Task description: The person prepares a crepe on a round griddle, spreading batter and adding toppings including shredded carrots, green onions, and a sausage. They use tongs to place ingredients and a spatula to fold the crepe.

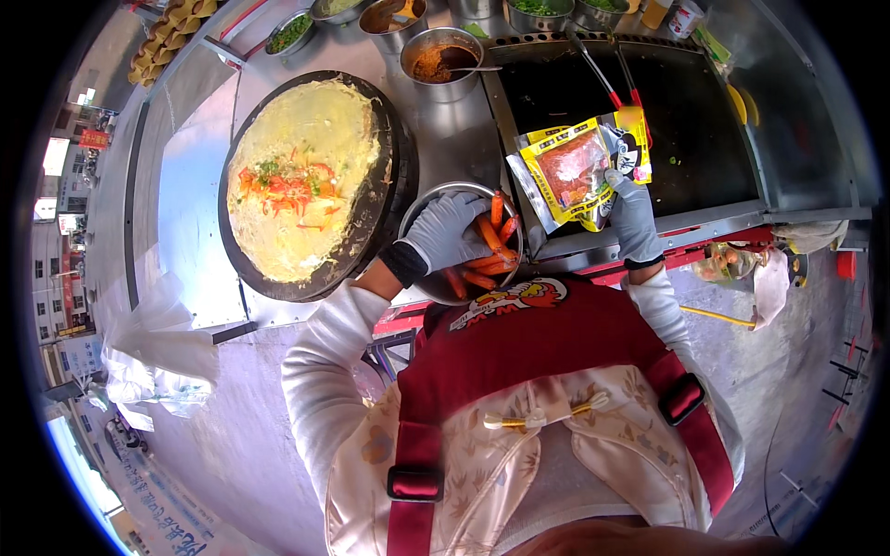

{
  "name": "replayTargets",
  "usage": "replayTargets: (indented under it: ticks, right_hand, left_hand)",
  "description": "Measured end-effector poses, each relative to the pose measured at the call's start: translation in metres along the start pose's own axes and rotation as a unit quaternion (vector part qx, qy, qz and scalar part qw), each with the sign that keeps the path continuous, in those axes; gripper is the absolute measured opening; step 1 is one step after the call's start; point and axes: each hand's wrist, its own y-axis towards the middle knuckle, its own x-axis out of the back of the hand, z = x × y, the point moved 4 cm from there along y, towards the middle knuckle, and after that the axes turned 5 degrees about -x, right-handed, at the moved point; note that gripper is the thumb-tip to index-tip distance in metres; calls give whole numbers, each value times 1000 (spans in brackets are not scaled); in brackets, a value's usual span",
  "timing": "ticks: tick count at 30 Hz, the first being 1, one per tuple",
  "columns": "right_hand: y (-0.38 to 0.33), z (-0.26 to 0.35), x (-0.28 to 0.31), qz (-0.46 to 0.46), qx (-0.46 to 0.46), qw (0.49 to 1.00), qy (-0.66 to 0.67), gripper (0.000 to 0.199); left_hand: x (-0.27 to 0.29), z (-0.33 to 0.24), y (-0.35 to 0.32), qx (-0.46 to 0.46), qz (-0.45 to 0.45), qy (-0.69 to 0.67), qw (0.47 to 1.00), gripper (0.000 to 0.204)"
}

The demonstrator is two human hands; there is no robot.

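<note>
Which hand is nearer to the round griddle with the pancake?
Left. The left hand is at the metal bowl of orange-red sticks, just right of the round griddle; the right hand, holding yellow packets, is farther right.

Brown egg trays sit at the upper left. White plastic bags bunch beside the counter's left side. At right, a yellow rod reaches toward a pale cloth, near a red container.
</note>
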Motion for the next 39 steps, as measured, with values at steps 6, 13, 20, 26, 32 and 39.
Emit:
replayTargets:
  ticks: [6, 13, 20, 26, 32, 39]
  right_hand:
    - [-2, 1, 0, -8, 5, 999, -45, 33]
    - [-2, 3, -4, -8, 3, 1000, -20, 33]
    - [1, 8, -20, 23, 24, 999, -6, 33]
    - [1, 5, -20, 26, 16, 1000, -2, 32]
    - [-3, 5, -30, 48, 23, 999, -7, 35]
    - [-4, 8, -33, 57, 34, 998, -15, 34]
  left_hand:
    - [-20, 2, 6, -81, -23, -111, 990, 45]
    - [-25, -8, -9, 81, 116, -309, 940, 49]
    - [-46, 3, -15, -18, 167, -364, 916, 61]
    - [-27, -19, -23, -62, 58, -385, 919, 38]
    - [-40, -45, -16, -33, 15, -431, 902, 31]
    - [-37, -23, -42, -67, -33, -412, 908, 20]
